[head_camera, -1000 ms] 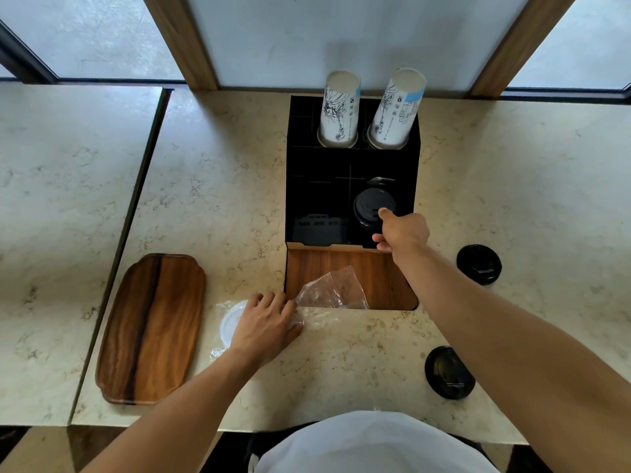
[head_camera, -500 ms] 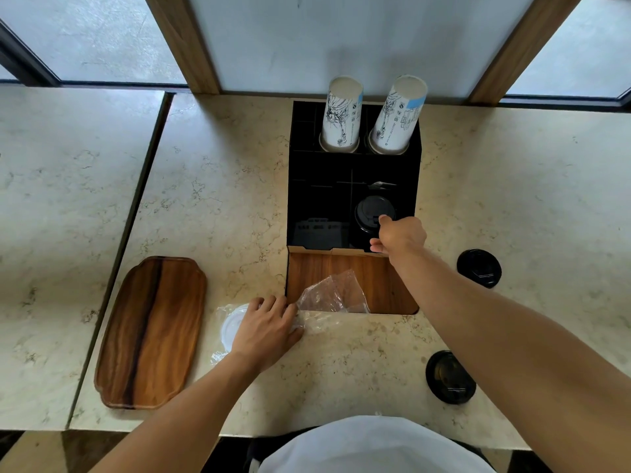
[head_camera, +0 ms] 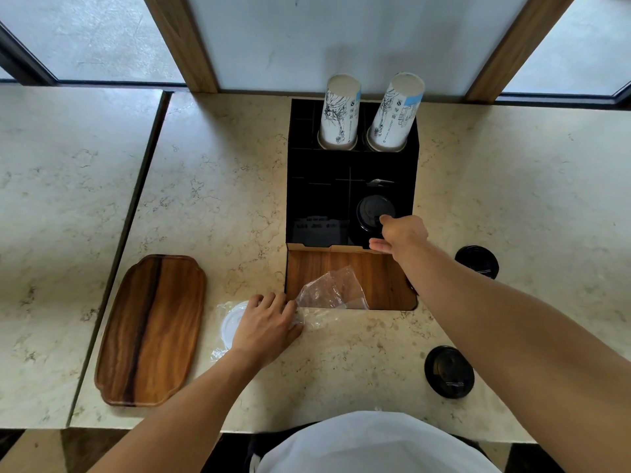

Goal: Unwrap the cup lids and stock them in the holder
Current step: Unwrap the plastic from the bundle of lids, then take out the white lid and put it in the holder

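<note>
A black compartment holder [head_camera: 321,199] stands on the counter. In its front right compartment sits a stack of black lids [head_camera: 370,209]. My right hand [head_camera: 401,233] reaches in there, with its index finger on the top lid and its thumb low at the holder's front edge. White lids [head_camera: 232,324] in a clear plastic wrapper [head_camera: 333,290] lie on the counter in front. My left hand [head_camera: 264,324] lies palm down over them and holds them. Two loose black lids [head_camera: 476,261] [head_camera: 449,372] rest on the counter to the right.
Two stacks of printed paper cups [head_camera: 339,112] [head_camera: 396,112] stand in the holder's back row. A wooden tray [head_camera: 152,329] lies at the left, and a wooden board [head_camera: 382,274] lies in front of the holder. A seam [head_camera: 143,206] splits the marble counter.
My right hand has slid slightly back toward the holder's front edge, and its thumb now sticks out. My left hand stays on the wrapped lids.
</note>
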A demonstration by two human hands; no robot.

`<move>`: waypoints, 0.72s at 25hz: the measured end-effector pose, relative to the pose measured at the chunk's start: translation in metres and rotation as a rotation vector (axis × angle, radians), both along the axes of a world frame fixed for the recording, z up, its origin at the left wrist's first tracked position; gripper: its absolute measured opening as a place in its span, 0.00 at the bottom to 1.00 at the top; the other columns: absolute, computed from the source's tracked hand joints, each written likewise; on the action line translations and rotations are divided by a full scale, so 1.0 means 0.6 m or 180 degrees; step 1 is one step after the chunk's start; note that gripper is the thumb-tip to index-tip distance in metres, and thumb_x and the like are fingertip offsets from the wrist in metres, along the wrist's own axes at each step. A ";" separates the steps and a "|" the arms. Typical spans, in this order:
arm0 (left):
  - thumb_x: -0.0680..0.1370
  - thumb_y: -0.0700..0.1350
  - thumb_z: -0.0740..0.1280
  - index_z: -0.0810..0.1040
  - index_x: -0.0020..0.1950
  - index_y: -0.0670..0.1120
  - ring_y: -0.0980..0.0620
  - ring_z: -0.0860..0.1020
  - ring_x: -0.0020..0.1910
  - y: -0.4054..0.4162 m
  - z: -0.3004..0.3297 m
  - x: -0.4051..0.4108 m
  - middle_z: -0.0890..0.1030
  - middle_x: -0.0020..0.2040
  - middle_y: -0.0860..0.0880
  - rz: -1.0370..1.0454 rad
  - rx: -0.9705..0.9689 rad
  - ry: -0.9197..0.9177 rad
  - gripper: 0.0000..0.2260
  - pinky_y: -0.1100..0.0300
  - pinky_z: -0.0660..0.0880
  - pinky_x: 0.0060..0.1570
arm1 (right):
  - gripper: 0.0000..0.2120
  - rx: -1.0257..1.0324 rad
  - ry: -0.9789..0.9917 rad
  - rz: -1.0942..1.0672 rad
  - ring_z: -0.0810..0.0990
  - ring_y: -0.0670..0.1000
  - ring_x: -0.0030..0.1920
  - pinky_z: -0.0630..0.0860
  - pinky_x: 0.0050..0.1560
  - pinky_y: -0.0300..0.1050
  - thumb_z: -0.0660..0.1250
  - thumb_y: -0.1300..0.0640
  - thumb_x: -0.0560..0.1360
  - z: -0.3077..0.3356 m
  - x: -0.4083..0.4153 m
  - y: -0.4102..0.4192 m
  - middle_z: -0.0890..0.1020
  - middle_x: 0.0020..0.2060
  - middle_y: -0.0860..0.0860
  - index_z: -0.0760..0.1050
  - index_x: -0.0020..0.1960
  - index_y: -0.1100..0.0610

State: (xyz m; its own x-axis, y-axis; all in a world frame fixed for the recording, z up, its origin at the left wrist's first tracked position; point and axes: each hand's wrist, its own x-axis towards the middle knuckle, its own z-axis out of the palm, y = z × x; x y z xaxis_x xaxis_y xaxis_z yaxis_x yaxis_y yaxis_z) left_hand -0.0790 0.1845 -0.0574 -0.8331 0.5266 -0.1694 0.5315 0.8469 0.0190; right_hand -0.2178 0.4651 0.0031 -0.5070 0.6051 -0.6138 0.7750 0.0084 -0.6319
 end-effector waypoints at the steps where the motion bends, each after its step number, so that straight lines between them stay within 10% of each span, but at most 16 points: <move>1: 0.80 0.60 0.57 0.78 0.53 0.45 0.42 0.76 0.47 0.000 0.000 0.000 0.79 0.48 0.45 0.0000 0.0004 0.0006 0.20 0.46 0.73 0.51 | 0.20 0.0003 0.0005 -0.0017 0.88 0.53 0.34 0.87 0.45 0.50 0.70 0.52 0.81 0.000 -0.001 0.001 0.73 0.35 0.52 0.73 0.68 0.61; 13: 0.79 0.60 0.60 0.77 0.53 0.45 0.42 0.75 0.45 0.001 -0.004 -0.001 0.79 0.48 0.45 -0.0014 0.0092 0.0065 0.19 0.46 0.73 0.49 | 0.15 0.0148 0.0132 0.0086 0.88 0.53 0.33 0.86 0.49 0.51 0.63 0.45 0.83 0.000 0.021 0.003 0.73 0.31 0.48 0.73 0.61 0.55; 18: 0.80 0.60 0.56 0.77 0.53 0.45 0.43 0.75 0.46 0.001 -0.004 0.000 0.79 0.48 0.45 0.0007 0.0079 0.0061 0.21 0.46 0.73 0.51 | 0.17 0.0615 0.0282 0.0307 0.87 0.56 0.40 0.85 0.46 0.51 0.59 0.49 0.84 0.008 0.063 0.007 0.85 0.43 0.57 0.78 0.53 0.62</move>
State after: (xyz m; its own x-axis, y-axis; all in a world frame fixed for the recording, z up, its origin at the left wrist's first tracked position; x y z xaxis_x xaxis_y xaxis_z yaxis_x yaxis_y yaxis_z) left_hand -0.0790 0.1849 -0.0598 -0.8373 0.5285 -0.1404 0.5299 0.8475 0.0298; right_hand -0.1801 0.4695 0.0080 -0.6151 0.6532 -0.4416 0.7063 0.2074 -0.6769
